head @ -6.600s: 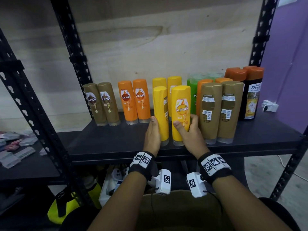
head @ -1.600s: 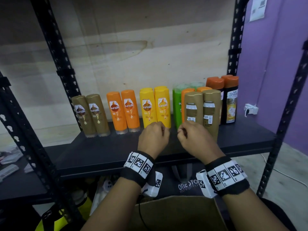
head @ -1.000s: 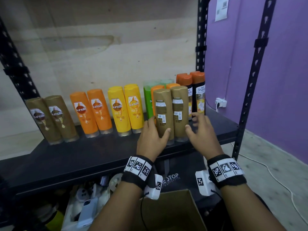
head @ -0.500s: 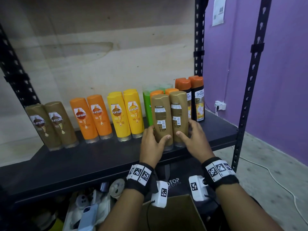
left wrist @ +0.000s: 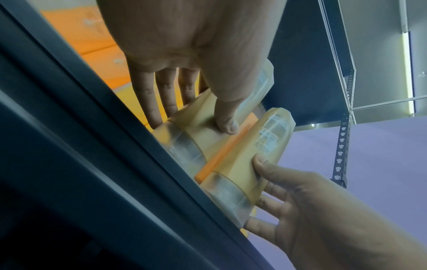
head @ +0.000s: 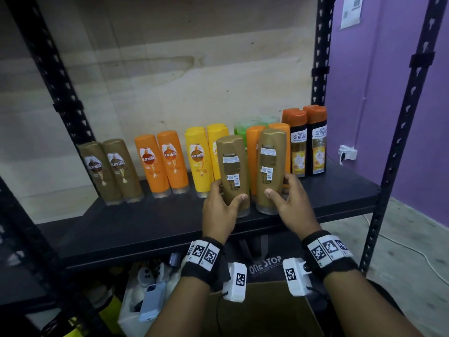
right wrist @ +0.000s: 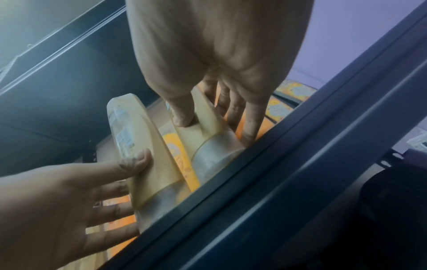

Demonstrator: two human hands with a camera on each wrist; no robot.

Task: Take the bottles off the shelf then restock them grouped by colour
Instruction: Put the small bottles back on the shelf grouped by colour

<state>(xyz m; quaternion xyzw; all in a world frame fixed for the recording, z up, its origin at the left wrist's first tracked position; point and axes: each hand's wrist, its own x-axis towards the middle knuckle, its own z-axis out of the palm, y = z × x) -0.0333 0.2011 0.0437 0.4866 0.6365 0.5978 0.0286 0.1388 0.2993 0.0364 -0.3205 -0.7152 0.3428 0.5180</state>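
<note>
Two gold-brown bottles stand at the front of the black shelf (head: pixel 155 229), back labels facing me. My left hand (head: pixel 220 205) grips the left gold bottle (head: pixel 233 173) low down, thumb in front, fingers behind. My right hand (head: pixel 289 203) grips the right gold bottle (head: pixel 271 166) the same way. The left wrist view shows the left gold bottle (left wrist: pixel 196 127) under my thumb; the right wrist view shows the right gold bottle (right wrist: pixel 203 126). Behind stand two brown bottles (head: pixel 111 171), two orange bottles (head: pixel 161 164), yellow bottles (head: pixel 198 161), green bottles (head: pixel 240 132) and two dark orange-capped bottles (head: pixel 308 142).
Black perforated shelf posts (head: pixel 398 147) frame the shelf, with a purple wall (head: pixel 388 81) on the right. A cardboard box (head: pixel 262 312) sits below my wrists. A white bin with a phone (head: pixel 150 302) lies under the shelf. More orange bottles (head: pixel 252 154) stand behind the gold pair.
The two gold bottles, side by side half a second ago, are now drawn apart. The left one has shifted left in my left hand; both hands hold on.
</note>
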